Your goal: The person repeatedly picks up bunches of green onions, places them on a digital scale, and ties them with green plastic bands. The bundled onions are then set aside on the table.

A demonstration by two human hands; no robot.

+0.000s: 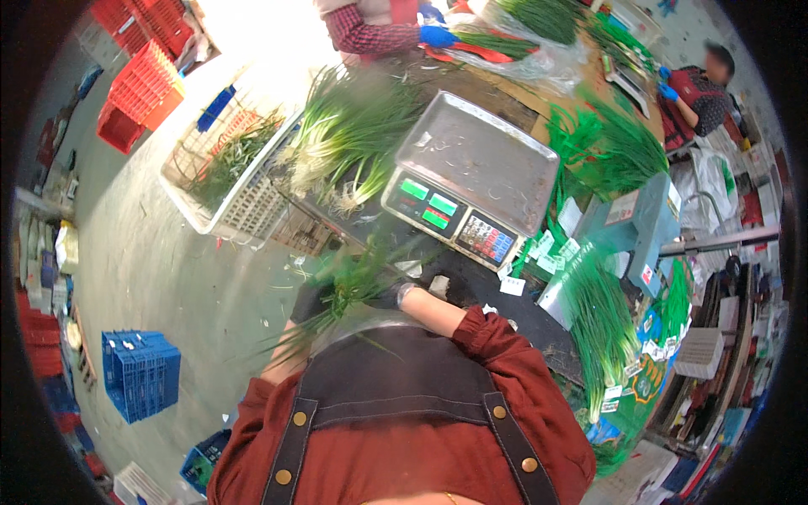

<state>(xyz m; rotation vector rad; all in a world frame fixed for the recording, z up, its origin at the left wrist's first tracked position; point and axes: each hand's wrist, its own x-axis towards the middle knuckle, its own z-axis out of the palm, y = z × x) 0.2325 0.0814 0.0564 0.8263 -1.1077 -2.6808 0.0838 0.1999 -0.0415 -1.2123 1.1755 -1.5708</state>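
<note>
A blurred bunch of green onions [353, 278] is in front of my apron, above the near edge of the work table. My left hand [310, 302], in a dark glove, is closed around its leaves, some of which trail down over my left forearm. My right hand [388, 294], also in a dark glove, is at the bunch's right side; leaves and blur hide its fingers. Beyond my hands, a heap of green onions [334, 139] with pale roots lies beside a digital scale [476, 170]. The scale's metal pan holds only root scraps, and its displays are lit.
A white plastic crate [252, 208] with leaf trimmings stands left of the table. A grey tabletop machine [637, 221], white tags [546, 252] and bundled green onions [600, 322] are at right. Two co-workers in blue gloves work across the table. A blue crate [140, 375] sits on the floor.
</note>
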